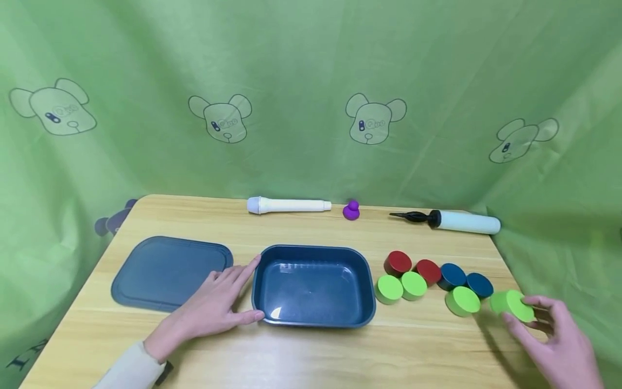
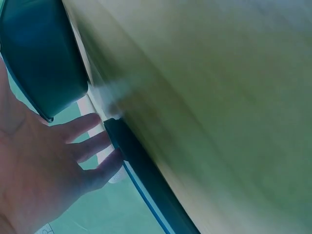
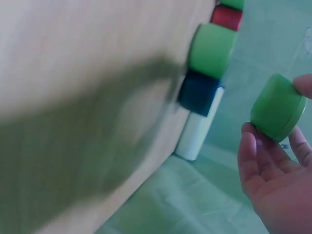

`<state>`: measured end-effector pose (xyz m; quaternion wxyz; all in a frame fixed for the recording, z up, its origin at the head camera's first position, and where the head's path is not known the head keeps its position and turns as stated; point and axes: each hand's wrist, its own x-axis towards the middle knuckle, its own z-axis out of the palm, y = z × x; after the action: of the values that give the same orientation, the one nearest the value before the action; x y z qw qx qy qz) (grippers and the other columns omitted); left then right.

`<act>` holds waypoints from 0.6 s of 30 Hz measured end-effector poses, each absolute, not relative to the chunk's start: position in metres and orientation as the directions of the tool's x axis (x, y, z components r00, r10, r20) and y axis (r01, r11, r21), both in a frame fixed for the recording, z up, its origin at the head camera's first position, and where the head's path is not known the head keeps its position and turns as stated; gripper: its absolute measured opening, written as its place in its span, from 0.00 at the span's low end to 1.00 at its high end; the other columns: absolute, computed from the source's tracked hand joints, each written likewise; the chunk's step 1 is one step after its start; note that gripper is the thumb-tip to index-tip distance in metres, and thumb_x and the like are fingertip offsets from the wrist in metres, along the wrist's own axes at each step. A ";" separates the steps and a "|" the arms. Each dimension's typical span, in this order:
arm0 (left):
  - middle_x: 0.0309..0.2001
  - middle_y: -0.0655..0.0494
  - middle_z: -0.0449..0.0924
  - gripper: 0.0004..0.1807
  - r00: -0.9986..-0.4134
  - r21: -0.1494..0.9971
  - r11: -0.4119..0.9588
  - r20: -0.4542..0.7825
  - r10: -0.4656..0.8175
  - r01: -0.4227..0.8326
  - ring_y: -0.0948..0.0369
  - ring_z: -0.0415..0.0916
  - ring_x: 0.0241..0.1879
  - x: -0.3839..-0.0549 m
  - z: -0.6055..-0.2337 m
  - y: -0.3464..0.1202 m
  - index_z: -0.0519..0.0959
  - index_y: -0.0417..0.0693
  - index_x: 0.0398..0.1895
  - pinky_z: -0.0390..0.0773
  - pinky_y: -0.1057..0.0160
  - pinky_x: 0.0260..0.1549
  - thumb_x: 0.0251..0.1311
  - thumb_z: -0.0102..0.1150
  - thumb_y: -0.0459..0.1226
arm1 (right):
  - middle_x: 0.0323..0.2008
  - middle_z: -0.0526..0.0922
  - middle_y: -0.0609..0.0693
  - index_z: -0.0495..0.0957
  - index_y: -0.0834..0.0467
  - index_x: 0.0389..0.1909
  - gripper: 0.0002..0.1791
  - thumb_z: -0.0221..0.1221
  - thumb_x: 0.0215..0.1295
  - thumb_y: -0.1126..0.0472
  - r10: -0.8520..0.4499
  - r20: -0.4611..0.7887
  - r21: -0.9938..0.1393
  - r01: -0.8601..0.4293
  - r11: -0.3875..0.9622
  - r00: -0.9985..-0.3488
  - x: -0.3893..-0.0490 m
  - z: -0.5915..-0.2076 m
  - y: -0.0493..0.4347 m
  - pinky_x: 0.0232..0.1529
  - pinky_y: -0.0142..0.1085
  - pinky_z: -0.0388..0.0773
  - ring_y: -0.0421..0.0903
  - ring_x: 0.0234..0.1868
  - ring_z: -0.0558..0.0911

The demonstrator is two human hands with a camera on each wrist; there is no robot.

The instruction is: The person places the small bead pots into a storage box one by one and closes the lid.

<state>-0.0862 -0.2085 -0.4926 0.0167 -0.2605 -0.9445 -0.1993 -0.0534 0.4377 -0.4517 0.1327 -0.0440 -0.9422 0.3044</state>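
A dark blue rectangular box (image 1: 313, 319) without its lid sits mid-table. My left hand (image 1: 214, 302) spreads along its left side, forefinger at the back corner and thumb at the front corner of the rim. The other fingers lie over the edge of the flat blue lid (image 1: 165, 270) in the head view. My right hand (image 1: 559, 329) pinches a green round block (image 3: 278, 107) between thumb and fingers, tilted and raised above the table at the right. Just left of it stand another green block (image 1: 462, 301) and two dark blue blocks (image 1: 452, 276).
Two red blocks (image 1: 398, 263) and two more green blocks (image 1: 389, 289) stand right of the box. Along the back edge lie a white microphone-shaped object (image 1: 291, 205), a purple knob-topped piece (image 1: 351, 210) and a hand pump (image 1: 466, 222). A green curtain (image 1: 301, 65) hangs behind.
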 end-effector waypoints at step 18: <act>0.77 0.45 0.72 0.62 -0.872 0.380 0.791 0.104 0.479 0.480 0.44 0.70 0.74 -0.085 -0.491 -0.206 0.41 0.57 0.92 0.69 0.32 0.66 0.68 0.54 0.76 | 0.54 0.81 0.39 0.78 0.60 0.63 0.31 0.80 0.60 0.69 -0.034 0.406 -0.602 -0.296 0.741 -0.913 -0.076 -0.413 0.336 0.50 0.16 0.70 0.29 0.48 0.80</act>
<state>-0.0848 -0.2057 -0.4906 0.0008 -0.2532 -0.9462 -0.2012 -0.0759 0.3356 -0.4133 0.1876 0.0903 -0.9141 0.3481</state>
